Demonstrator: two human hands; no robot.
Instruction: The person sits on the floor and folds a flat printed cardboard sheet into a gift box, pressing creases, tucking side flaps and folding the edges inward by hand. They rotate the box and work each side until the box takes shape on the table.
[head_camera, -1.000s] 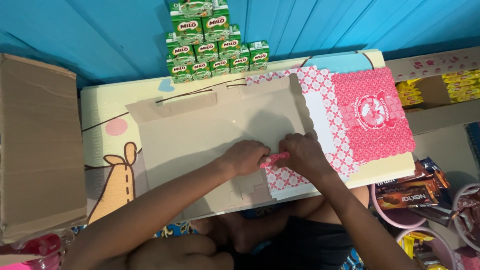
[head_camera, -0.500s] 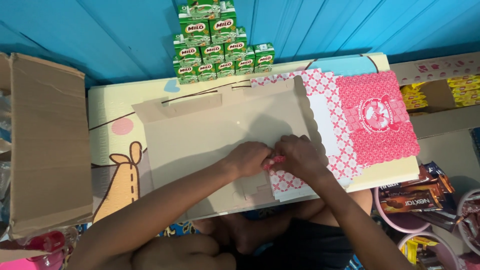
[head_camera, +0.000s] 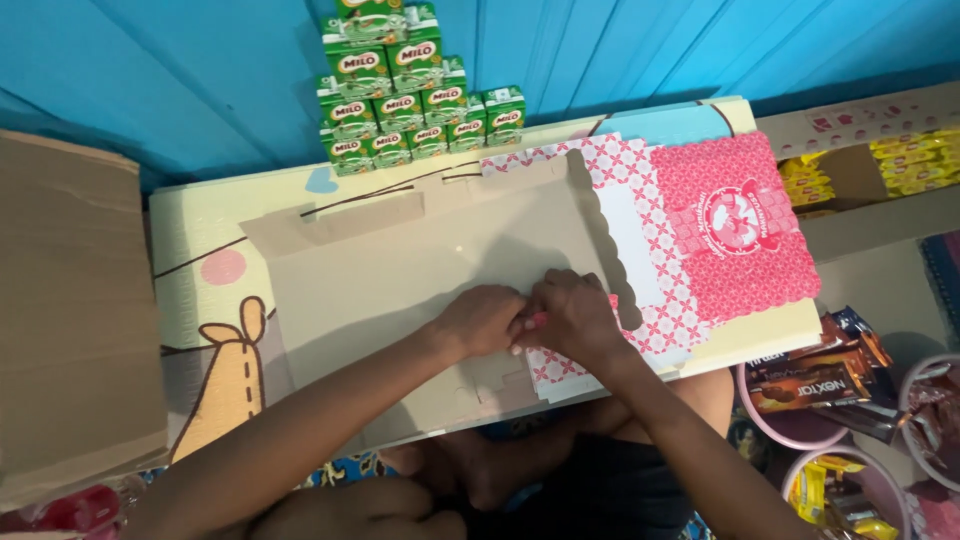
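Note:
A flat unfolded cardboard box blank (head_camera: 420, 260) lies on the low table, its brown inner side up. Its pink and white patterned part (head_camera: 735, 230) spreads to the right. My left hand (head_camera: 482, 320) and my right hand (head_camera: 578, 315) meet at the blank's near edge. Both pinch a small pink patterned flap (head_camera: 541, 320) between their fingertips. The hands touch each other, and most of the flap is hidden under them.
The table (head_camera: 200, 270) has a pale cartoon-print cover. A pyramid of green drink cartons (head_camera: 400, 95) stands at its far edge against the blue wall. A stack of brown cardboard (head_camera: 70, 310) lies at the left. Bowls of wrapped snacks (head_camera: 815, 385) and yellow packets (head_camera: 910, 160) sit at the right.
The view has drifted slightly. Both hands stay together on the flap at the blank's near edge, with the fingers pressing a little closer.

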